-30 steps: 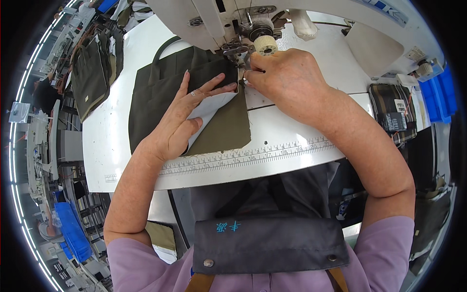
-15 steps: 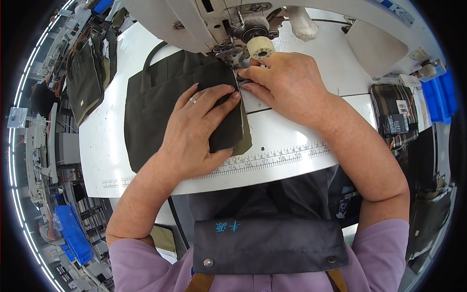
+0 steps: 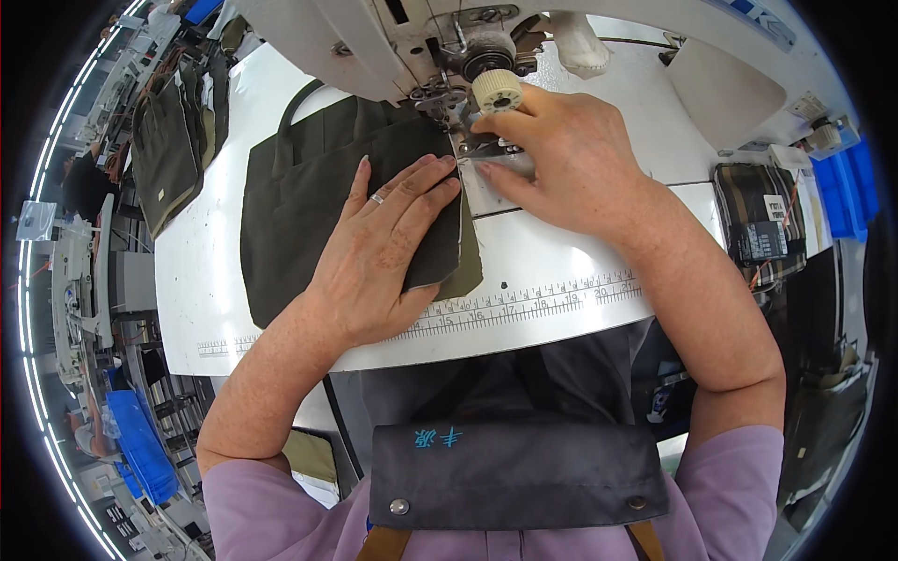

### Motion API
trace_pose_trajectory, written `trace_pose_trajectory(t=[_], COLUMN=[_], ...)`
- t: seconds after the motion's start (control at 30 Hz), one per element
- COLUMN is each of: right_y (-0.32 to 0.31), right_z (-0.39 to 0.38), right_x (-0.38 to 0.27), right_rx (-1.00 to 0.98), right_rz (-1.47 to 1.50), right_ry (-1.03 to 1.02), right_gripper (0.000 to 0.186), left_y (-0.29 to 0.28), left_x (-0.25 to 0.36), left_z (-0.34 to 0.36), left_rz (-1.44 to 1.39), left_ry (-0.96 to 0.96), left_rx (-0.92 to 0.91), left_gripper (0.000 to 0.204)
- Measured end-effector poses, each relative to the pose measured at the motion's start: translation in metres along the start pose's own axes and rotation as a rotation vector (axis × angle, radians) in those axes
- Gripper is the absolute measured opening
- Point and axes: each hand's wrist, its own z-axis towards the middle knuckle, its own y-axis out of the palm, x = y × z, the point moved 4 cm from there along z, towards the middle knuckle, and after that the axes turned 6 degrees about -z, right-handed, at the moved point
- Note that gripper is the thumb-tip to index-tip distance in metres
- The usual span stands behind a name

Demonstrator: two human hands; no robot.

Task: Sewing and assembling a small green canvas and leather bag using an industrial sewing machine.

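A dark olive fabric piece (image 3: 295,210) with a loop of strap at its far edge lies on the white sewing table, its right edge running up to the sewing machine's presser foot (image 3: 447,110). My left hand (image 3: 379,248) rests flat on this fabric, fingers stretched toward the foot. A lighter olive layer (image 3: 465,278) shows under the near right corner. To the right of the foot, my right hand (image 3: 575,164) has thumb and forefinger apart, with a metal plate (image 3: 500,150) visible between them. Its other fingers are hidden behind the hand and the cream knob (image 3: 497,91).
A printed ruler (image 3: 486,313) runs along the table's front edge. Dark fabric pieces (image 3: 168,154) hang at the far left. To the right sit a folded plaid cloth bundle (image 3: 758,215) and a blue bin (image 3: 847,187). The machine head (image 3: 365,42) overhangs the far side.
My right thumb and forefinger have drawn apart and shifted right, away from the fabric edge, uncovering the metal plate. My left fingers have come closer together on the fabric.
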Motion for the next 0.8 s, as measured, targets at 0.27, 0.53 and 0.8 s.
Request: trace_pose_trajectory(t=[0.27,0.53,0.8], right_y=[0.008,0.01,0.015], right_z=[-0.002,-0.001,0.005], right_x=[-0.005,-0.01,-0.005], right_rx=[-0.12,-0.158,-0.192], right_rz=[0.184,0.078,0.027], right_ry=[-0.144,-0.164,-0.041], right_gripper=[0.026,0.04,0.044], left_y=[0.001,0.001,0.0], left_x=[-0.007,-0.014,-0.032], left_z=[-0.005,-0.003,0.015], left_rz=[-0.027,-0.014,-0.009], left_ry=[0.011,0.044,0.079], left_rx=[0.02,0.048,0.125], left_gripper=[0.08,0.079,0.076])
